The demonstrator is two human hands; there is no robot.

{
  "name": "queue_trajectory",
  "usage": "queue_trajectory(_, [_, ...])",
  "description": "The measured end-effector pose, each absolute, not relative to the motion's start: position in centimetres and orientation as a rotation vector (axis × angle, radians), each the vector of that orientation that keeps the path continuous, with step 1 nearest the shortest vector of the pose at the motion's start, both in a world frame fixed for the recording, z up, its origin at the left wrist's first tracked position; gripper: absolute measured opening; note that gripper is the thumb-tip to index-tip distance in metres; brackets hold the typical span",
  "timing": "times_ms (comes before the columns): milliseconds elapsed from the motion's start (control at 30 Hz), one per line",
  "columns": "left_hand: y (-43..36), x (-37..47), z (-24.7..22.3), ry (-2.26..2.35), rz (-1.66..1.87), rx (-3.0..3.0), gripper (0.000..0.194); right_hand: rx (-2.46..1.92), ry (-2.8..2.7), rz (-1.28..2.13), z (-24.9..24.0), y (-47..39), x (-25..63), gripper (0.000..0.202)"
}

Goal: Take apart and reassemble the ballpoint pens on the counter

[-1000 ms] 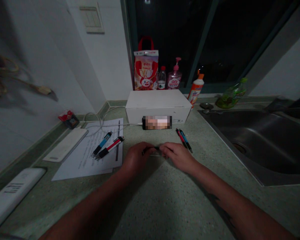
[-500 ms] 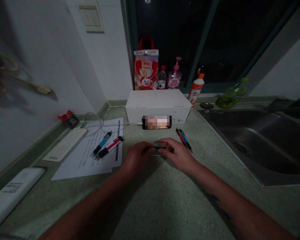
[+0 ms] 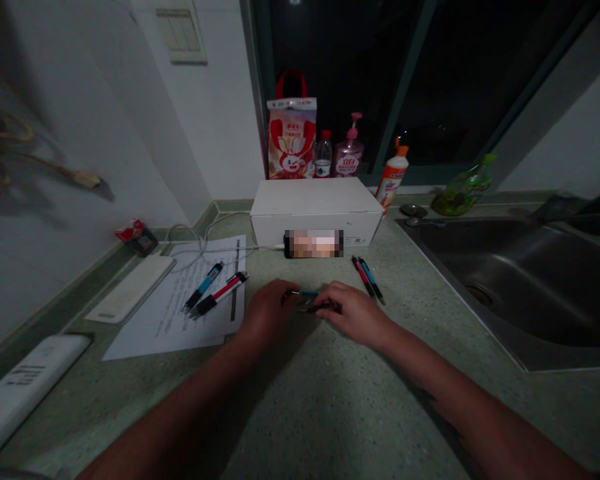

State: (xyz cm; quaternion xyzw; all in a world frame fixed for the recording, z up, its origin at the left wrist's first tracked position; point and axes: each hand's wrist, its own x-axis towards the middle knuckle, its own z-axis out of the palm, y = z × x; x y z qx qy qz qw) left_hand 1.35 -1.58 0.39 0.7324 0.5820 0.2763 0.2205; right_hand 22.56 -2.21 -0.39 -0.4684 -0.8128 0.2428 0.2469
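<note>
Over the middle of the green speckled counter (image 3: 300, 400), my left hand (image 3: 270, 308) is closed round a small part with a thin pale tip, too small to name. My right hand (image 3: 353, 312) pinches a dark pen piece (image 3: 316, 307) that points left. A short blue piece (image 3: 308, 293) shows between the hands; which hand holds it I cannot tell. Right of my right hand lie a red pen (image 3: 363, 275) and a blue pen (image 3: 371, 277), side by side. A second blue pen (image 3: 203, 288) and a second red pen (image 3: 221, 294) rest on printed sheets (image 3: 180, 333) at the left.
Behind the hands, a phone (image 3: 313, 244) with a cable leans on a white box (image 3: 315, 200). Bottles and a bag (image 3: 292, 140) stand behind it. A sink (image 3: 530, 280) is at the right; a white power bank (image 3: 133, 290) and power strip (image 3: 30, 393) at the left.
My hands have moved slightly apart and the pieces between them have separated. The blue piece now shows, and the dark pen piece in my right hand has come lower.
</note>
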Motion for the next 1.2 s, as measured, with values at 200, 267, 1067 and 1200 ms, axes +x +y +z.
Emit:
queue_trajectory(200, [-1.65,1.12,0.12,1.669,0.572,2.180,0.025,-1.303,-2.362,0.626,-0.75,-2.58,22.25,0.020])
queue_trajectory(267, [-1.72,1.05,0.08,1.688,0.513,2.211,0.024,-1.320,-2.377,0.623,-0.76,-2.60,22.32,0.021])
queue_trajectory(1067, [-1.60,1.56,0.34,1.395,0.806,1.754,0.014,-1.320,-2.187,0.476,-0.15,-2.37,22.56,0.011])
queue_trajectory(1200, [-1.48,1.56,0.54,1.377,0.833,1.733,0.014,-1.291,-2.164,0.462,0.00,-2.44,22.59,0.010])
